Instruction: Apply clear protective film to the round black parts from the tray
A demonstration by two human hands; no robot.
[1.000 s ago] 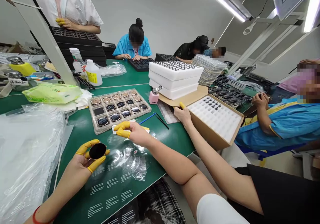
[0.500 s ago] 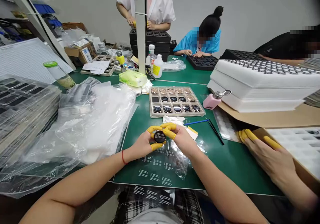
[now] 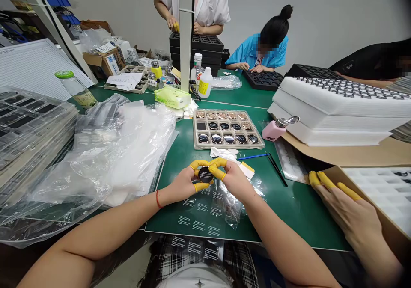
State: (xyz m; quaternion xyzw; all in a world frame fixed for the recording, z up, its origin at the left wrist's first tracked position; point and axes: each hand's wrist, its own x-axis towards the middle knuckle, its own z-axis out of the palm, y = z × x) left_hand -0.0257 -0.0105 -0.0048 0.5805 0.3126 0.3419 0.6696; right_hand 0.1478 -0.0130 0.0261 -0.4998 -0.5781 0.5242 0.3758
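Here's the round black disc point(image 3: 205, 175), face toward us, dark with small lines of white print across it, held up over the green tabletop point(image 3: 279, 219)! The left hand point(image 3: 183, 185) has it, yellow-capped fingers over the rim and thumb tucked below. In from the other side comes the right hand point(image 3: 236, 182), wrist bent inward, fingertips drawn together at the disc's upper right edge; pinching or merely touching, I can't tell. Beyond them lies a crumpled white cloth point(image 3: 224, 153), then a clear tray point(image 3: 228, 146) of round pieces.
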